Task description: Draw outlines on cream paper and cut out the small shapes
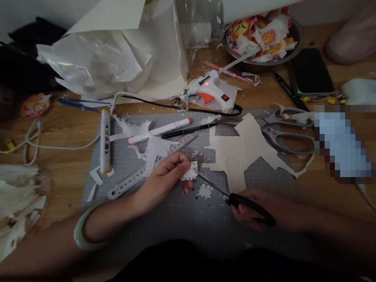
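Between the thumb and fingers of my left hand (169, 174) is a small white paper cutout (190, 172) with a scalloped black outline. My right hand (248, 207) grips black-handled scissors (252, 209), whose blades reach the cutout's right edge. Below it, a second scalloped cutout (205, 190) lies on the grey cutting mat (176, 223) among tiny paper snips. A metal ruler (126, 183) runs diagonally behind my left hand. To the right lie cream paper offcuts (232, 150), beside a larger pair of metal scissors (289, 133).
A white glue gun (216, 90) with a lit red light lies at the mat's far edge. Nearby are an orange-tipped marker (160, 131), a black pen (189, 130) and an upright-lying marker (105, 143). Behind stand a metal bowl (296, 43) of paper pieces and a phone (311, 72).
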A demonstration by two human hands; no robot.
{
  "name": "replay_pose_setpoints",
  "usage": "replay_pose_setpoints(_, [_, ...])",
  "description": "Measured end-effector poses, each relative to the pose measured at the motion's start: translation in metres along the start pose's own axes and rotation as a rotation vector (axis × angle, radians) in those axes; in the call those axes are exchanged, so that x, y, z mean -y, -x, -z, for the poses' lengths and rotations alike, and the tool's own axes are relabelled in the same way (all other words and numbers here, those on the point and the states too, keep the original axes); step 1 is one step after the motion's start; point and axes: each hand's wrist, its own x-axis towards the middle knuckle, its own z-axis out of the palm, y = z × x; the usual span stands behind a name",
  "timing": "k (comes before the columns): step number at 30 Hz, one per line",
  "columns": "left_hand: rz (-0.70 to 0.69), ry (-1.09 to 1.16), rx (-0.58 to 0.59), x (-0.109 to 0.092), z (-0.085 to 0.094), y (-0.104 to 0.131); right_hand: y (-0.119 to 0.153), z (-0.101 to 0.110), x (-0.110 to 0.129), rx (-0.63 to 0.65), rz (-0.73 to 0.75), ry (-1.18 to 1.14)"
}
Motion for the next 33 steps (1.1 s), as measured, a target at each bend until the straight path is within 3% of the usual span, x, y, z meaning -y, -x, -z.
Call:
replay_pose_setpoints(5, [0.002,0.019,0.008,0.0,0.001,0.0,-0.001,0.001,0.0,0.006,-0.037,-0.051])
replay_pose_setpoints(13, [0.016,-0.036,0.058,0.0,0.0,0.002,-0.005,0.002,-0.015,0.043,0.06,-0.262])
replay_pose_setpoints(33, [0.098,0.015,0.172,-0.002,0.005,0.002,-0.005,0.006,-0.019,0.075,0.064,-0.272])
